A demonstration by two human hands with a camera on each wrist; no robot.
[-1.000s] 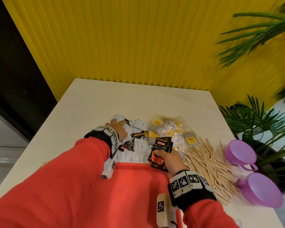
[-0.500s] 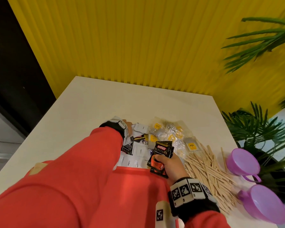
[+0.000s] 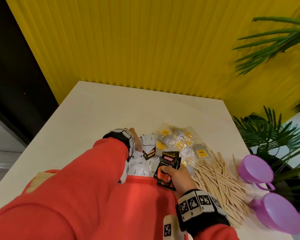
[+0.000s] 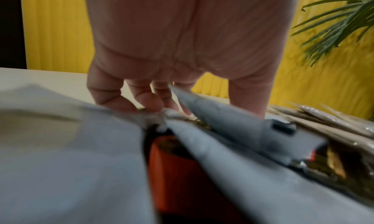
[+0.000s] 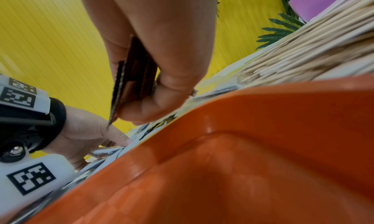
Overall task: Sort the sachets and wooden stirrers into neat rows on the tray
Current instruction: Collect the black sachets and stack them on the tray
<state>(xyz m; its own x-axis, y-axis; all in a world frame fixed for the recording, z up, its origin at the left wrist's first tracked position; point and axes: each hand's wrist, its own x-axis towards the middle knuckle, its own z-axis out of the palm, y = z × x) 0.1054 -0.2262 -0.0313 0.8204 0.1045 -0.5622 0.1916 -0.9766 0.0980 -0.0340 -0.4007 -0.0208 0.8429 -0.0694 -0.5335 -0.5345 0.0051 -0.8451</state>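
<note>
Black foil sachets (image 3: 168,168), a thin stack, pinched upright between the thumb and curled fingers of the right hand (image 3: 178,178), just above the far edge of the orange tray (image 3: 145,198). Left hand (image 3: 137,144) down in the heap of white paper sachets (image 3: 146,168) just beyond that same far edge, fingertips bent onto the paper; cannot tell whether gripping anything. Clear tea bags (image 3: 180,141) farther toward the table's (image 3: 102,110) right, then the loose wooden stirrers (image 3: 220,179) beside the tray's right edge, near two purple cups (image 3: 255,168) at the table's right edge.

Likely light and slick, the foil ones: prone to fan out or slide in a stack, so best held across the flat faces near the middle. Paper ones limp and thin, hard to lift off a flat surface; easier taken by an edge or corner. Stirrers stiff and light, best gathered in a bundle by the middle.
</note>
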